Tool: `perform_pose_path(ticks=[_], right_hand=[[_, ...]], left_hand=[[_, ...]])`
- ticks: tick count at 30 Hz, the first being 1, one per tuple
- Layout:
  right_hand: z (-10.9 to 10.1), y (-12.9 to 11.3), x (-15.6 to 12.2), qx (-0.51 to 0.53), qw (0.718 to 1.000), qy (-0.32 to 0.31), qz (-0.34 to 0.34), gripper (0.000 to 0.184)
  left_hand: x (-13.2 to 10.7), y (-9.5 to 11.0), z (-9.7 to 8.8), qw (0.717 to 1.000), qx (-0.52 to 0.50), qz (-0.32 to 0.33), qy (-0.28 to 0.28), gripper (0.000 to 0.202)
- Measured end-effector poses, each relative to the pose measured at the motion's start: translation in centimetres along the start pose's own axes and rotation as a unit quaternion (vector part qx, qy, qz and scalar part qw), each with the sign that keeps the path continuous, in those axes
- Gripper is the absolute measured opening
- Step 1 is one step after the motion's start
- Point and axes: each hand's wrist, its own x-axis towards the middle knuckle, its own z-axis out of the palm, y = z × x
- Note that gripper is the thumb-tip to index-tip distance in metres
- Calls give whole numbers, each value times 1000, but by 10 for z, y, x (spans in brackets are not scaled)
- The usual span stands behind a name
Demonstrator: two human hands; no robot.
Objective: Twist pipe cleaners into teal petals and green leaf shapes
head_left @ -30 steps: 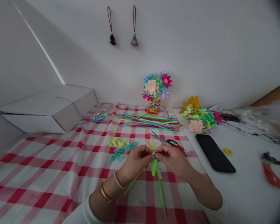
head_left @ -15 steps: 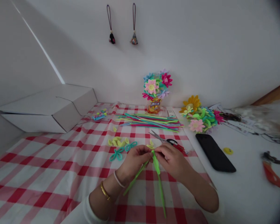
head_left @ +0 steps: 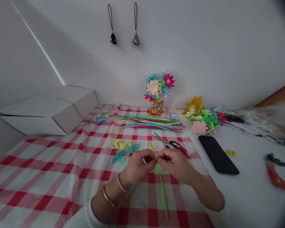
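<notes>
Both my hands meet over the red-and-white checked cloth (head_left: 49, 177), pinching a bright green pipe cleaner (head_left: 163, 196). My left hand (head_left: 137, 166) is closed on its upper end, and my right hand (head_left: 174, 161) pinches the same spot from the other side. The green stem runs down toward me, with a second green strand (head_left: 131, 190) slanting out under my left wrist. Just beyond my hands lie teal pipe-cleaner loops (head_left: 120, 156) and several small yellow loops (head_left: 120, 144).
Scissors with red handles (head_left: 169, 143) lie behind my right hand. A bundle of coloured pipe cleaners (head_left: 154, 123), a jar of finished flowers (head_left: 158, 91), a loose flower bunch (head_left: 203, 120), a black phone (head_left: 217, 154), orange pliers (head_left: 276, 179) and a white box (head_left: 49, 110) surround the work area.
My hands have drawn closer together on the green pipe cleaner. The folded green loop seen below my fingers earlier is now mostly hidden between them.
</notes>
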Motion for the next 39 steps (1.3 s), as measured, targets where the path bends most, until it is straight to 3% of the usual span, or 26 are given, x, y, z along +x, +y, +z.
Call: perform_pose_path(ticks=[2, 4, 6, 8, 10, 16, 23, 26, 32, 36, 39], right_hand=[[0, 4, 3, 151, 985, -37, 80, 6], [0, 5, 6, 284, 946, -76, 138, 8], [1, 5, 8, 348, 922, -75, 151, 13], [3, 3, 9, 327, 935, -35, 135, 15], [4, 3, 9, 268, 957, 3, 110, 14], [10, 7, 8, 215, 973, 1, 86, 13], [20, 2, 5, 209, 973, -15, 94, 18], [19, 0, 4, 233, 967, -19, 97, 17], [15, 3, 4, 345, 925, -48, 153, 15], [13, 2, 3, 350, 921, -47, 162, 16], [11, 0, 3, 350, 923, -46, 153, 16]], left_hand=[[-3, 4, 0, 994, 81, 65, 18, 13], [-5, 6, 1, 987, 117, 106, 35, 14], [-5, 5, 3, 993, 76, 81, 47, 12], [-3, 2, 5, 998, -27, 10, 64, 8], [0, 0, 6, 984, -146, -52, 92, 9], [6, 3, 5, 924, -334, -103, 155, 17], [5, 5, 7, 888, -407, -124, 173, 24], [5, 7, 6, 884, -421, -144, 145, 26], [5, 8, 3, 875, -442, -161, 118, 22], [5, 8, 3, 869, -456, -157, 111, 20], [5, 10, 1, 881, -434, -153, 111, 22]])
